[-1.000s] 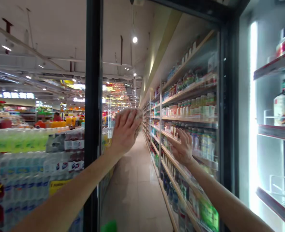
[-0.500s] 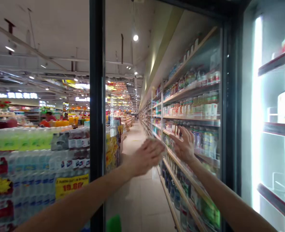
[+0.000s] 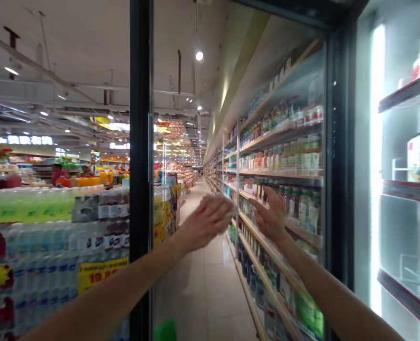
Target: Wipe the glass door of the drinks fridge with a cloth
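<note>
A glass door (image 3: 192, 293) with a dark frame stands swung open before me. My left hand (image 3: 207, 220) lies against or close to the pane, blurred, its fingers bent together over a thin pale cloth (image 3: 232, 221). Only the cloth's edge shows past the fingers, and its shape is hard to make out. My right hand (image 3: 271, 217) is raised to the right of it, fingers apart, at the glass; nothing shows in it. Whether its fingertips touch the pane I cannot tell.
The lit cooler (image 3: 364, 189) with bottles on its shelves (image 3: 405, 189) is at the right. Through the glass are long shelves of bottles (image 3: 281, 156) and an aisle floor (image 3: 196, 199). Stacked drink packs (image 3: 50, 241) with a yellow price sign (image 3: 101, 274) stand left of the door frame (image 3: 141, 142).
My left hand has moved left and slightly up across the glass with the pale cloth. My right hand has stayed nearly in place. The view has shifted very slightly.
</note>
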The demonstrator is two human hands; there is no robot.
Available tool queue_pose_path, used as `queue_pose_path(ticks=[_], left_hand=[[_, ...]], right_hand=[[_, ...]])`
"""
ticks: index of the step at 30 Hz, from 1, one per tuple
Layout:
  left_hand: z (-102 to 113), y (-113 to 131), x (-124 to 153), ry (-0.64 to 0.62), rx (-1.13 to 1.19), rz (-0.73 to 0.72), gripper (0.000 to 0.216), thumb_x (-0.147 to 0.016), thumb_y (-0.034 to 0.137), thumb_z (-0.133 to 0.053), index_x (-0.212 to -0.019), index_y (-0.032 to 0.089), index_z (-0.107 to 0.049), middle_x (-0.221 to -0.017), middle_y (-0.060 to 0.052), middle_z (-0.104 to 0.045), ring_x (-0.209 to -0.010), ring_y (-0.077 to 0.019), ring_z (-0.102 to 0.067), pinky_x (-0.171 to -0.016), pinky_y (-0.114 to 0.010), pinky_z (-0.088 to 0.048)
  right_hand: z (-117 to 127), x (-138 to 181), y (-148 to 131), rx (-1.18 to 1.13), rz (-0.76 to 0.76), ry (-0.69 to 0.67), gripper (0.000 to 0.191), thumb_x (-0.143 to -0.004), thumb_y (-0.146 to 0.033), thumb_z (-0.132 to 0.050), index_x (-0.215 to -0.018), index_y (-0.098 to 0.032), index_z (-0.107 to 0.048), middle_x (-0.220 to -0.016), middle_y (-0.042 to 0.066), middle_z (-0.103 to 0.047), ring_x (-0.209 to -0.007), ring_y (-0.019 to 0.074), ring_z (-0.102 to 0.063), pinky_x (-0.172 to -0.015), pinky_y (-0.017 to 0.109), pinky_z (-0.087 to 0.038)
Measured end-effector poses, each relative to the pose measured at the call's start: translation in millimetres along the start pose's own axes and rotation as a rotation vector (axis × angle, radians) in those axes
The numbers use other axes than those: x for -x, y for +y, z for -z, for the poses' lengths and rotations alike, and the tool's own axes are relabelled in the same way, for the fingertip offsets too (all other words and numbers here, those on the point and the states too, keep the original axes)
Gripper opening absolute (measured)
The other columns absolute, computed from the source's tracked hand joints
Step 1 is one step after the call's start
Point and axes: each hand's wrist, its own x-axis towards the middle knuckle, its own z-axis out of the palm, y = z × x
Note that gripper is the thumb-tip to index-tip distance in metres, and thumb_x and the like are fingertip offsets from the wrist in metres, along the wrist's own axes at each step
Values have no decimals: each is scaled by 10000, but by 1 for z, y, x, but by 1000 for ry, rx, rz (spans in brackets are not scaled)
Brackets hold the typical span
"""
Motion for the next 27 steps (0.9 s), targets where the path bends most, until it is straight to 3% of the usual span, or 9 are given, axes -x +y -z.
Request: queue_pose_path(ticks=[3,7,9,13,14,19,23,24,27], left_hand=[[0,4,-4,51,-35,275,381,-901,313,-409,-1269,226,-456,-1442,-58,-356,-1354,-271,-235,-1094,-510,-146],[-12,34,10,-43,53,-203,325,-887,339,-424,-1181,242,-522,-1420,-13,-393,-1337,-231,-277,-1112,-460,-144],[-13,33,15,-51,45,-262,326,-893,331,-416,-1195,256,-511,-1415,0,-400,-1333,-203,-285,-1117,-435,-147],[-5,10,9,74,-65,257,379,-896,300,-420,-1269,240,-450,-1433,-47,-373,-1362,-250,-219,-1105,-506,-120],[-4,8,8,78,-63,278,378,-891,305,-429,-1261,236,-458,-1433,-49,-371,-1363,-264,-213,-1103,-517,-116],[-4,12,1,0,41,-223,323,-908,291,-383,-1210,263,-494,-1414,22,-401,-1348,-187,-261,-1128,-424,-153],[3,-5,-15,46,-34,280,395,-899,273,-410,-1292,237,-420,-1453,-52,-335,-1367,-269,-210,-1096,-537,-152],[2,-4,-16,46,-33,298,396,-895,283,-422,-1288,229,-426,-1456,-65,-328,-1366,-286,-207,-1089,-553,-147],[-8,12,-12,-8,48,-106,312,-902,306,-415,-1193,247,-509,-1441,-30,-359,-1353,-244,-248,-1109,-502,-136]], right_hand=[[1,-1,0,-4,4,10,333,-785,-255,-497,-1082,-322,-631,-1442,25,-308,-1262,266,-373,-1019,456,-269],[1,-1,1,3,17,20,339,-792,-254,-477,-1092,-308,-625,-1455,23,-280,-1259,266,-375,-1015,452,-272],[1,0,2,-1,14,32,356,-791,-259,-473,-1117,-295,-611,-1454,37,-283,-1259,271,-375,-1014,452,-278],[0,1,2,-7,-6,35,370,-805,-274,-460,-1150,-282,-592,-1444,55,-300,-1257,282,-376,-1015,459,-280],[-1,0,2,-7,-8,40,369,-812,-278,-448,-1152,-279,-591,-1441,57,-305,-1256,282,-377,-1015,460,-281],[-1,0,2,4,-7,54,359,-829,-273,-408,-1130,-261,-605,-1427,65,-321,-1248,279,-382,-1007,454,-290],[-1,0,2,0,-23,66,368,-819,-266,-423,-1144,-287,-594,-1422,55,-327,-1238,273,-394,-1006,454,-298],[-1,-1,1,-1,-26,70,371,-820,-264,-421,-1150,-291,-590,-1418,55,-332,-1236,270,-397,-1005,453,-301],[1,-1,1,-7,-31,65,365,-824,-254,-419,-1143,-281,-595,-1409,62,-343,-1235,271,-398,-999,454,-309]])
